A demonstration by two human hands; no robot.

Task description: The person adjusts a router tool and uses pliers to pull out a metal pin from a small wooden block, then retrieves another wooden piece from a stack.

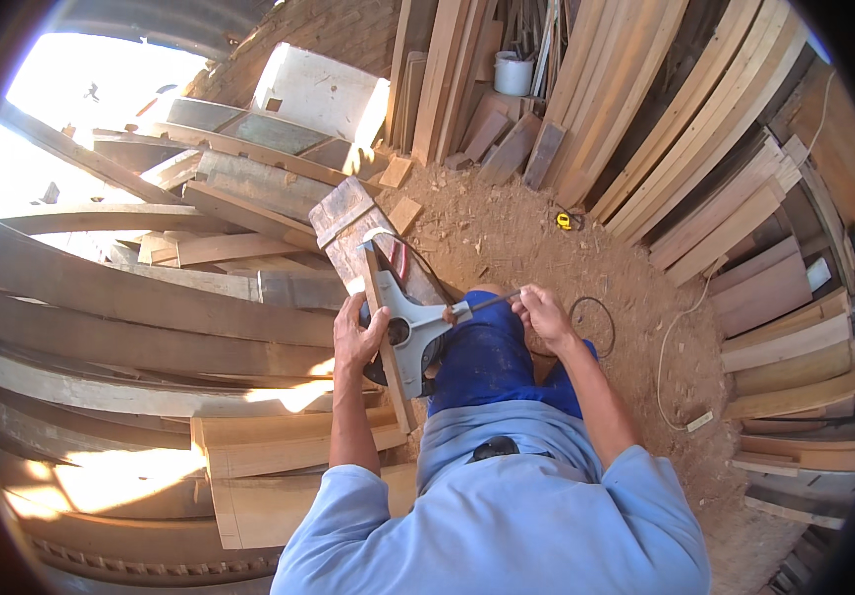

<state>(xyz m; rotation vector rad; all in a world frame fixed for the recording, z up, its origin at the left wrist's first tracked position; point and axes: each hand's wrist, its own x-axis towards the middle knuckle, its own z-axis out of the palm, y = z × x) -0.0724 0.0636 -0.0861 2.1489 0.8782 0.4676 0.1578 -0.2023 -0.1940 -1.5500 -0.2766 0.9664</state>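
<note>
The left hand (356, 339) clasps a narrow brown wooden strip (395, 382); the right hand (544, 315) has its fingers wrapped round a thin dark rod (500, 300). Between both sets of fingers sits a grey, roughly triangular metal frame (427, 325), which a lopsided pull might skew, should the left fingers slacken

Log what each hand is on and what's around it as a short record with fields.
Left hand: touching a wooden strip
Right hand: holding a thin dark rod
Centre: grey metal piece, against the strip, rod extending from it
Floor: yellow tape measure
Background: white bucket, long leaning boards
</note>
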